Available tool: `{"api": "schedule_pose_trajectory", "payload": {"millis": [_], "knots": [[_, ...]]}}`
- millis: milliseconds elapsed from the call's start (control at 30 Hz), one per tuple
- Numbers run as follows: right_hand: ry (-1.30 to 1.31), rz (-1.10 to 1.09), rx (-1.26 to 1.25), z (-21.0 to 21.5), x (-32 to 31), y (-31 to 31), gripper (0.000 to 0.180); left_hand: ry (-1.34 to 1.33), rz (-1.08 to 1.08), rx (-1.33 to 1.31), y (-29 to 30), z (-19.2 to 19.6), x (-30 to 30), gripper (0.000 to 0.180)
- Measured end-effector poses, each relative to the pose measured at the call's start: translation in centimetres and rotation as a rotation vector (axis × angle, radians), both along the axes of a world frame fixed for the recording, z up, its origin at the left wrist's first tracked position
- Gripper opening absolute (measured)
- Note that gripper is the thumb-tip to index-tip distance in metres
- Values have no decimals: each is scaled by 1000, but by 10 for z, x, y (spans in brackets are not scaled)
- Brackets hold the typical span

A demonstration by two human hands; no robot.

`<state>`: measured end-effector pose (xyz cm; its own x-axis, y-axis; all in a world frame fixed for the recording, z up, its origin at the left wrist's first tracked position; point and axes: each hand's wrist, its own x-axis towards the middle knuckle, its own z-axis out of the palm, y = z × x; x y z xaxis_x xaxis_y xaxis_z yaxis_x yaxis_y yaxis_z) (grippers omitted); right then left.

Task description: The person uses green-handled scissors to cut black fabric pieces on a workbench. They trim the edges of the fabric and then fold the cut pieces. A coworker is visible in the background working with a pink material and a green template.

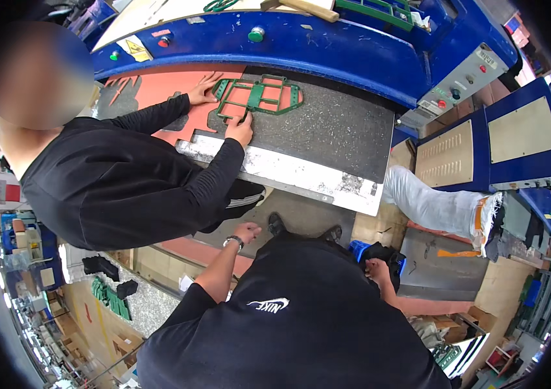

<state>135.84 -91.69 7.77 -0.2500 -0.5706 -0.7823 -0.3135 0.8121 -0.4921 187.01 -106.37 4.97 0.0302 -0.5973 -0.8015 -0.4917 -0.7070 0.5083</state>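
Observation:
My left hand point(247, 232), with a banded watch on its wrist, hangs in front of the machine bed, fingers loosely apart and holding nothing. My right hand point(376, 269) is at my right side, its fingers curled, against black pieces point(389, 257) that lie in a blue basket point(358, 249). Whether it grips one of them I cannot make out. On the bed, a co-worker's two hands point(239, 129) rest on a green metal cutting die point(257, 97). The die lies partly over a pink sheet point(205, 115) with cut-out edges and partly on the dark cutting pad point(334, 136).
A blue press point(353, 58) with push buttons spans the far side of the bed. A co-worker in black point(120, 181) stands at my left. A white wrapped bag or sleeve point(434, 204) hangs at the right. A hammer point(308, 9) lies on top of the press.

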Motion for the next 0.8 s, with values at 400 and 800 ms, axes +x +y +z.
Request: {"api": "schedule_pose_trajectory", "payload": {"millis": [400, 800], "knots": [[-70, -195, 160, -42, -70, 20, 23, 15, -55, -42, 27, 27, -75, 43], [-34, -115, 42, -23, -76, -32, 22, 36, 33, -22, 51, -7, -53, 44]]}}
